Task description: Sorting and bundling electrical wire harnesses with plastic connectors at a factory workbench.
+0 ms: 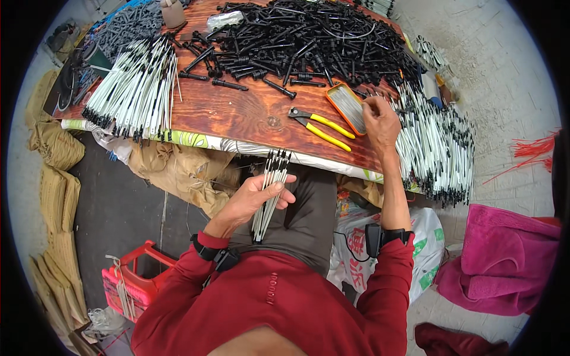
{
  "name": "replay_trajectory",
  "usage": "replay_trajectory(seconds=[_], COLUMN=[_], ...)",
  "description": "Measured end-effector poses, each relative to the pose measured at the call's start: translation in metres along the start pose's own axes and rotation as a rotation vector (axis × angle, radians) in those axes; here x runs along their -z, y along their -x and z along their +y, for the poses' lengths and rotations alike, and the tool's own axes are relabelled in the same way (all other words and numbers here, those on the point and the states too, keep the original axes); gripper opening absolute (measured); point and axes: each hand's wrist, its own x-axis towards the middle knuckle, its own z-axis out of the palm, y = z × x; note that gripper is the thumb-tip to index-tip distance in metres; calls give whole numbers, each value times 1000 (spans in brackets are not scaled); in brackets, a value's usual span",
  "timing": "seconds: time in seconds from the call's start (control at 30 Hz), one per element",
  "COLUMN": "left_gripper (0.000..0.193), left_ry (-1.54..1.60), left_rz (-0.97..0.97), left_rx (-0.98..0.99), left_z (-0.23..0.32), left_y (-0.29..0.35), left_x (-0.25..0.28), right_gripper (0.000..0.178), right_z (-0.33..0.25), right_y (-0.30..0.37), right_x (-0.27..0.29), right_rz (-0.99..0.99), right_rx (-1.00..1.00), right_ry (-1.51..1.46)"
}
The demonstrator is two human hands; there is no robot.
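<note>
My left hand (252,197) is closed around a small bundle of thin white sticks with black tips (275,172), held upright above my lap just off the table's front edge. My right hand (382,123) is over the right end of a small orange-rimmed tin (342,114) with thin silvery pins or wires inside. Its thumb and fingertips are pinched together; whatever they hold, if anything, is too small to see. Left of the tin lie cutting pliers with yellow handles (333,126).
A big heap of black plastic rods (309,35) covers the back of the wooden table (208,113). Piles of white black-tipped sticks lie at left (133,89) and right (436,148). Grey parts (133,26) fill the back left corner. A red stool (133,273) stands on the floor.
</note>
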Motion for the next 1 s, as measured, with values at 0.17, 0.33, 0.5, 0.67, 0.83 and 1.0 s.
replay_trajectory(seconds=[0.17, 0.33, 0.5, 0.67, 0.83, 1.0], left_gripper=[41, 40, 40, 42, 43, 42], left_ry=[-7, -6, 12, 6, 23, 27], left_rz=[-11, 14, -29, -14, -10, 42], left_rx=[-3, 0, 51, 49, 31, 27], left_z=[2, -6, -3, -2, -2, -4], left_y=[1, 4, -3, 0, 8, 22], left_x=[-4, 3, -4, 0, 4, 11], right_gripper=[4, 8, 21, 24, 13, 9], right_z=[-9, -129, -170, -192, -204, -180], right_y=[-1, 19, 16, -6, 19, 61], right_x=[20, 103, 192, 220, 244, 288], right_rz=[32, -79, -178, -427, -56, 317], right_rx=[-98, -18, 541, 840, 776, 557], right_ry=[-502, -1112, -1545, -1348, -269, 722])
